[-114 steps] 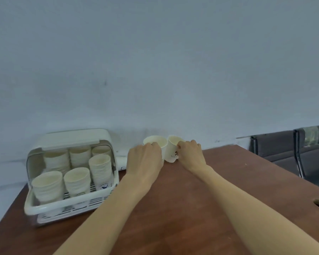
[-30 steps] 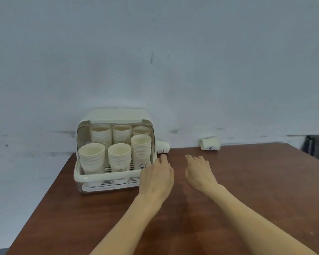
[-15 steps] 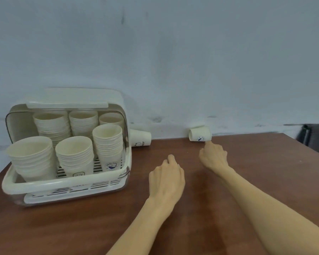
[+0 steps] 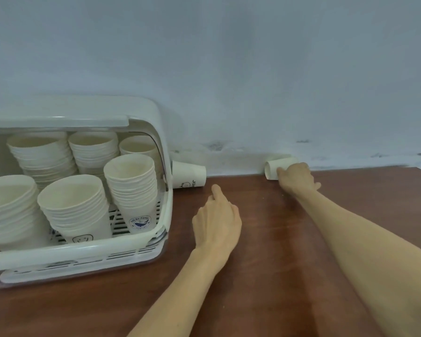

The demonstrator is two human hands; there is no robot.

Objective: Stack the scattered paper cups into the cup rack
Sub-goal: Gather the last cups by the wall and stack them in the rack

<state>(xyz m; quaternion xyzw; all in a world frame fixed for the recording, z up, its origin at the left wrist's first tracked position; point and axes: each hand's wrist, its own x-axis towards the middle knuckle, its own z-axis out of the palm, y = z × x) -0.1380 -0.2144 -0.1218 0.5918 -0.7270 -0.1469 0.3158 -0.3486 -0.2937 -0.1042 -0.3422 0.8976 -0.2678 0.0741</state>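
right hand (image 4: 295, 177) gripped a paper cup (image 4: 274, 167) lying on its side by the wall. left hand (image 4: 216, 221) hovered w/ fingers loosely curled, holding nothing, near a 2nd tipped cup (image 4: 188, 175) beside the cup rack (image 4: 156, 229).

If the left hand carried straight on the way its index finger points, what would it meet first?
Most likely the paper cup lying on its side by the cup rack. The left hand points up the table toward the cup's closed end, though depth is hard to judge; it might pass beside it to the wall.
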